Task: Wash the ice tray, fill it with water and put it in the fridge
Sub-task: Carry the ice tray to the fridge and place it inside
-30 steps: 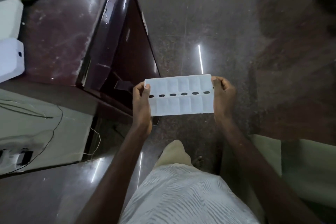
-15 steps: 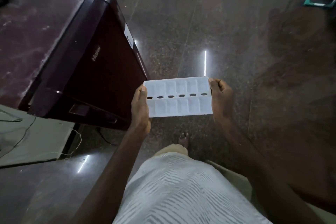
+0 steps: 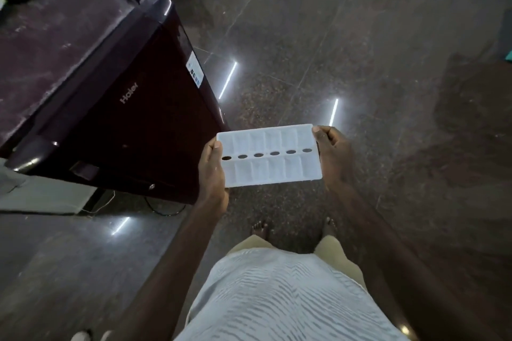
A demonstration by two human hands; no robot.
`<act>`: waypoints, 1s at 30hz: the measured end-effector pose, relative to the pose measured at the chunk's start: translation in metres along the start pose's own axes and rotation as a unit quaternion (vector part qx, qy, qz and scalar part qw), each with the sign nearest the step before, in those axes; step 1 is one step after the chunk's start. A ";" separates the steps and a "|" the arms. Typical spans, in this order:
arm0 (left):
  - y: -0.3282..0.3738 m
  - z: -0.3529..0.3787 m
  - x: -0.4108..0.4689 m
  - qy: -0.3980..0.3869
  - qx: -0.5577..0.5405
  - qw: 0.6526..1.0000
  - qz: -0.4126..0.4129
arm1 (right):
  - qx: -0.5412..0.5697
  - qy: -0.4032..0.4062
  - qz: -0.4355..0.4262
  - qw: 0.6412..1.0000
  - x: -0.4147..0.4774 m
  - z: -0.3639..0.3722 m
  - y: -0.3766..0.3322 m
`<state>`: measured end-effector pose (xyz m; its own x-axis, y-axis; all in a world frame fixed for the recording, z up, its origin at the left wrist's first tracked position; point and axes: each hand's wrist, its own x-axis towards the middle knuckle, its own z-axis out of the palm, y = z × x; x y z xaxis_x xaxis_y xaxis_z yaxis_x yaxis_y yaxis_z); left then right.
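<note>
Dim indoor scene, low contrast, slight haze overall. Polished floor (image 3: pixel 360 63) carries thin bright streaks — reflections of lights outside the view. Small glints on the glossy edge of the dark maroon fridge (image 3: pixel 124 124). White ice tray (image 3: pixel 270 155) is the brightest area, not blown out. Broad soft shadow on the floor at right. Wide-angle bending toward the edges — corners soft, top-left objects blurred.

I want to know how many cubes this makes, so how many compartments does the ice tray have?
12 on the ice tray: six in the far row, six in the near row, split by a middle line of oval holes. The left hand and right hand grip its short ends and may hide the edges.
</note>
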<state>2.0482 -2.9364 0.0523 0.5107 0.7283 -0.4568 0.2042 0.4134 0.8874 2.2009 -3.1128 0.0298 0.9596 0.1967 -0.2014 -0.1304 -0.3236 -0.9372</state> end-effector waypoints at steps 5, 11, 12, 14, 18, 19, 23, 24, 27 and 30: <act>-0.009 0.043 -0.014 0.085 -0.040 0.995 0.020 | 0.003 -0.109 -0.020 0.994 0.043 -0.033 -0.001; -0.038 0.100 -0.043 0.175 -0.109 0.979 0.001 | -0.015 -0.204 -0.058 0.977 0.089 -0.078 -0.004; -0.041 0.110 -0.048 0.188 -0.121 0.975 -0.006 | -0.017 -0.216 -0.054 0.975 0.094 -0.083 -0.005; -0.045 0.126 -0.058 0.211 -0.143 0.967 -0.012 | -0.016 -0.233 -0.048 0.971 0.102 -0.092 -0.004; -0.046 0.145 -0.073 0.252 -0.188 0.949 -0.006 | -0.023 -0.266 -0.059 0.962 0.117 -0.098 -0.003; -0.047 0.147 -0.076 0.258 -0.190 0.947 -0.003 | -0.024 -0.275 -0.060 0.959 0.120 -0.098 -0.003; -0.045 0.153 -0.086 0.284 -0.198 0.938 0.012 | -0.026 -0.300 -0.083 0.950 0.123 -0.092 -0.009; -0.044 0.153 -0.087 0.290 -0.202 0.935 0.014 | -0.032 -0.306 -0.088 0.947 0.124 -0.090 -0.011; -0.043 0.153 -0.090 0.314 -0.216 0.925 0.014 | -0.050 -0.327 -0.099 0.939 0.127 -0.080 -0.019; -0.039 0.150 -0.093 0.337 -0.233 0.912 0.012 | -0.057 -0.355 -0.106 0.927 0.127 -0.068 -0.026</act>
<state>2.1180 -3.1016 0.0696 -0.1508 0.8458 -0.5117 -0.2571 0.4662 0.8465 2.3428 -3.1420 0.0483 0.5493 0.8137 -0.1902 0.1081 -0.2949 -0.9494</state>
